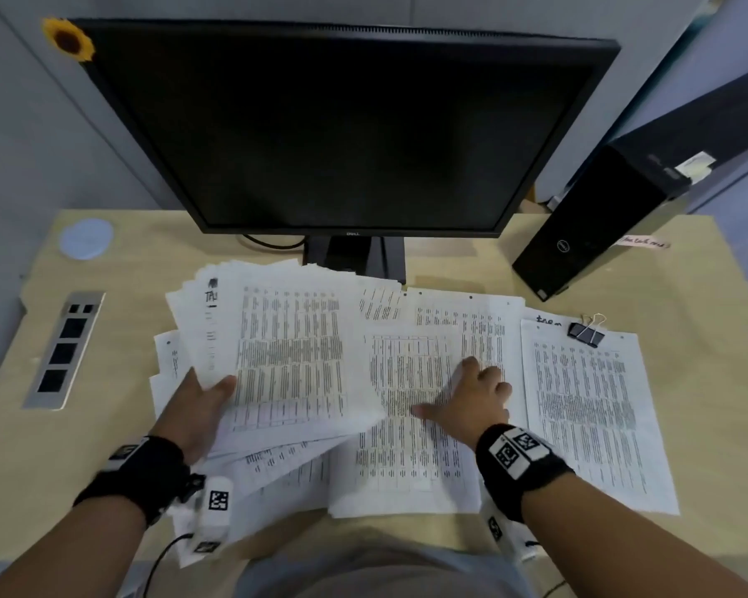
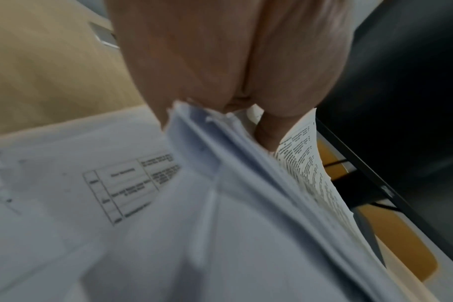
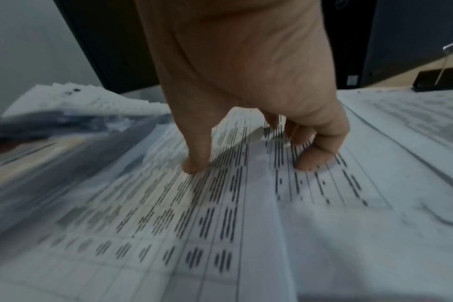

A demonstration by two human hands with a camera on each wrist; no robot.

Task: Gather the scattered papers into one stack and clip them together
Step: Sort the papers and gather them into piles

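Observation:
Printed white papers lie scattered over a light wooden desk (image 1: 709,338). My left hand (image 1: 208,394) grips a fanned bundle of sheets (image 1: 290,351) at its lower left corner, thumb on top, the bundle raised off the desk. In the left wrist view the bundle's edges (image 2: 220,183) run out from that hand (image 2: 246,81). My right hand (image 1: 463,394) sits on the middle sheet (image 1: 407,446), with thumb and curled fingers pinching up a fold of it (image 3: 233,126). A black binder clip (image 1: 586,332) rests on the top edge of the right-hand sheet (image 1: 592,416), clear of both hands.
A dark monitor (image 1: 342,123) stands behind the papers, its stand touching their far edge. A black computer tower (image 1: 601,217) stands at the back right. A metal socket panel (image 1: 63,351) and a round cable cover (image 1: 86,238) are set into the desk's left side.

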